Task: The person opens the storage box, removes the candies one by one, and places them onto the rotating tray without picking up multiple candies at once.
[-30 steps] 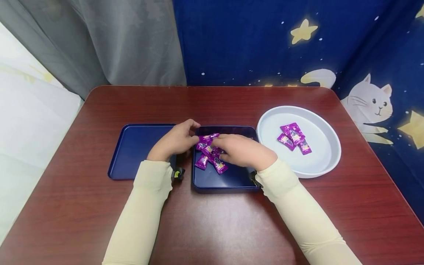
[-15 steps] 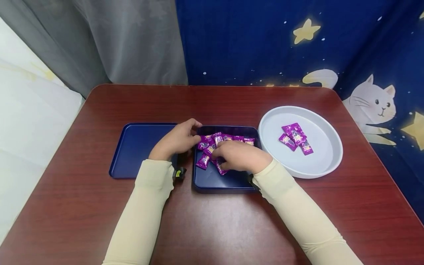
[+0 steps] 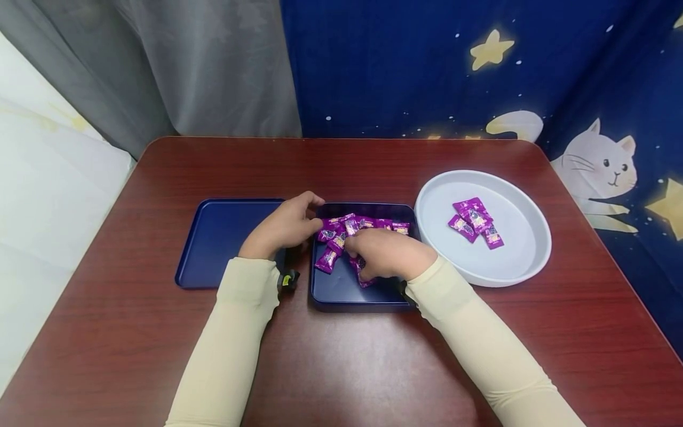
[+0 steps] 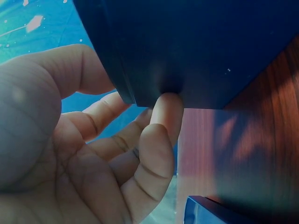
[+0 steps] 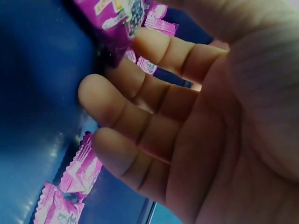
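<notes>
Dark blue box (image 3: pixel 336 290) on the reddish-brown tabletop (image 3: pixel 341 367), at centre. Both of the person's hands work at it.

Left hand (image 3: pixel 285 225): narrow; holds the box near its far left corner, thumb at the rim, bent fingers against the outside. Wrist device (image 3: pixel 288 280), black, carries a yellow-green patch; marking on it too small to read.

Right hand (image 3: pixel 386 254): inside the box, thumb and index finger together on one purple packet (image 5: pixel 114 23), which they pinch. The other three fingers are loosely bent, clear of that packet.

Label, held packet: picture of dark berries, like grapes, beside large pale-yellow and smaller white letters; cut off and tilted, so the word cannot be read.

Other purple packets in the box: loose pile (image 3: pixel 326 260) at the left side, some overlapping; row (image 3: pixel 383 223) along the far wall. Same purple wrapper with pale lettering, illegible at this size. Part of the contents is hidden by the right hand; exact count cannot be told.

To the right, just beside the box: white round tray (image 3: pixel 504 261), with a small overlapping cluster of packets (image 3: pixel 472 219) inside.

To the left, apart from the box: shallow blue tray (image 3: pixel 229 243), lying flat.
</notes>
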Demonstrator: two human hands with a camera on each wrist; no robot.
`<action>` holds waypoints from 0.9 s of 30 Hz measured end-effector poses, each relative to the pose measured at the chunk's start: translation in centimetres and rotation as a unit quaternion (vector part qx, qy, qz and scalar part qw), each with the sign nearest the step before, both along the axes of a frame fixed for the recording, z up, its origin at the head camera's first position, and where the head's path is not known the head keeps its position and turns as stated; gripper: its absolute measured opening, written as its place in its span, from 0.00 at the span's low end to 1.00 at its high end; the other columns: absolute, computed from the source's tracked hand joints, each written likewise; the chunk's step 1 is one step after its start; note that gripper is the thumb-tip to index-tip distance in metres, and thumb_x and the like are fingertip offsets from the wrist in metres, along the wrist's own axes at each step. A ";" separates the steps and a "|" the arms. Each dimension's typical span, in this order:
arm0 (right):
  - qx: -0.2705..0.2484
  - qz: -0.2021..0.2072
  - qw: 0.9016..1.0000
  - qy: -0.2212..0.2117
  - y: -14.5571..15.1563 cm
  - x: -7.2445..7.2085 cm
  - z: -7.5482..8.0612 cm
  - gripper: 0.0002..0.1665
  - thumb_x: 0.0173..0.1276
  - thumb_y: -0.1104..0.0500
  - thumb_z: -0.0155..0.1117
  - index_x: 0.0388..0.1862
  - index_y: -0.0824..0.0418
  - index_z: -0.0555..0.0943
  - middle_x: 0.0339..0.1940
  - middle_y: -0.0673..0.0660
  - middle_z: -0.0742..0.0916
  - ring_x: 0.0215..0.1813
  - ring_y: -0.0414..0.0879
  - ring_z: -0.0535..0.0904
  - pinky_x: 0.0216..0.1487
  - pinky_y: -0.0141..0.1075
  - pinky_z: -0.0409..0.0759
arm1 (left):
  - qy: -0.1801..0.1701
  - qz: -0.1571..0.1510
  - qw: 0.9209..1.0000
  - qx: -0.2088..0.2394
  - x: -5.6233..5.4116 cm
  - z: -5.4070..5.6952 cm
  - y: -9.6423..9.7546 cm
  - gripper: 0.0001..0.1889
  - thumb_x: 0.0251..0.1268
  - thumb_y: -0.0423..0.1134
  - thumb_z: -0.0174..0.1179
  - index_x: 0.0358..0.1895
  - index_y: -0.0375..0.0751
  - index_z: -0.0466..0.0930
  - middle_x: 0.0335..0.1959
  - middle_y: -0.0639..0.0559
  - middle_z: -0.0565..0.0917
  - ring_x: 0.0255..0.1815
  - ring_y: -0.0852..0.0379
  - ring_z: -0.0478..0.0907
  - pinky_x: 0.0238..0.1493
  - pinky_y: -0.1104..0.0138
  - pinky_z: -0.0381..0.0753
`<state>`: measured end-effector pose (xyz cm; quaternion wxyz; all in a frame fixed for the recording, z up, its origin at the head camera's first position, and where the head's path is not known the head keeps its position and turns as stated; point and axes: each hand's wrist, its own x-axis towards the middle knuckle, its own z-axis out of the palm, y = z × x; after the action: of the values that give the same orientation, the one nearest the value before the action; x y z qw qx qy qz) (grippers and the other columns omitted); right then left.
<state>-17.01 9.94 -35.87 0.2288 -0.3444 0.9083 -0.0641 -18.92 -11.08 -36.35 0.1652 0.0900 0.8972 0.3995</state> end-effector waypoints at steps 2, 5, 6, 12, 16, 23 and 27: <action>0.006 -0.001 1.000 0.003 0.0 0.0 0.0 0.24 0.53 0.56 0.80 0.48 0.54 0.82 0.40 0.50 0.84 0.40 0.43 0.79 0.47 0.37 0.80 | -0.003 0.001 1.000 0.003 0.0 0.0 0.0 0.23 0.71 0.36 0.55 0.68 0.41 0.67 0.60 0.39 0.76 0.39 0.48 0.82 0.36 0.59 0.82; 0.014 -0.001 1.000 0.004 0.0 0.1 0.1 0.24 0.54 0.57 0.80 0.50 0.54 0.83 0.42 0.50 0.85 0.41 0.43 0.79 0.48 0.38 0.81 | -0.005 0.000 1.000 0.005 0.0 0.0 -0.1 0.23 0.71 0.36 0.55 0.68 0.41 0.67 0.60 0.39 0.76 0.38 0.48 0.82 0.35 0.59 0.82; 0.015 -0.001 1.000 0.003 0.0 0.1 0.1 0.23 0.55 0.57 0.80 0.50 0.54 0.83 0.41 0.51 0.85 0.41 0.43 0.79 0.47 0.38 0.81 | -0.005 0.000 1.000 0.005 0.0 0.0 -0.1 0.23 0.71 0.36 0.55 0.68 0.41 0.67 0.60 0.39 0.76 0.38 0.48 0.82 0.35 0.59 0.82; 0.013 0.007 1.000 0.005 0.0 0.1 0.2 0.19 0.58 0.60 0.76 0.49 0.55 0.84 0.39 0.51 0.85 0.39 0.44 0.78 0.44 0.38 0.80 | -0.003 -0.003 1.000 0.003 0.1 0.2 -0.1 0.23 0.72 0.36 0.55 0.68 0.40 0.67 0.59 0.39 0.77 0.37 0.49 0.82 0.36 0.60 0.82; 0.005 0.015 1.000 0.014 0.1 0.1 0.2 0.17 0.63 0.62 0.72 0.51 0.54 0.84 0.42 0.52 0.86 0.41 0.44 0.79 0.47 0.38 0.81 | -0.002 -0.004 1.000 0.002 0.0 0.1 -0.1 0.23 0.72 0.36 0.55 0.68 0.40 0.67 0.59 0.39 0.76 0.39 0.48 0.82 0.37 0.59 0.82; -0.055 0.048 0.997 0.039 0.1 -0.1 0.7 0.08 0.65 0.63 0.68 0.41 0.60 0.79 0.31 0.52 0.81 0.36 0.47 0.76 0.42 0.38 0.78 | 0.006 -0.004 1.000 -0.001 -0.1 0.1 -0.2 0.23 0.71 0.36 0.56 0.67 0.40 0.68 0.60 0.39 0.76 0.45 0.47 0.80 0.41 0.57 0.82; -0.074 0.046 0.995 0.057 0.2 -0.1 1.2 0.08 0.65 0.63 0.69 0.41 0.59 0.79 0.31 0.50 0.80 0.37 0.45 0.75 0.43 0.37 0.77 | 0.005 -0.006 1.000 -0.002 -0.1 0.1 -0.2 0.23 0.71 0.36 0.56 0.67 0.40 0.68 0.60 0.39 0.76 0.46 0.46 0.80 0.41 0.57 0.82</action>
<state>-17.13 10.16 -34.64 0.1536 -0.4044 0.8959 -0.1008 -19.04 -11.24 -36.27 0.1635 0.0964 0.8983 0.3963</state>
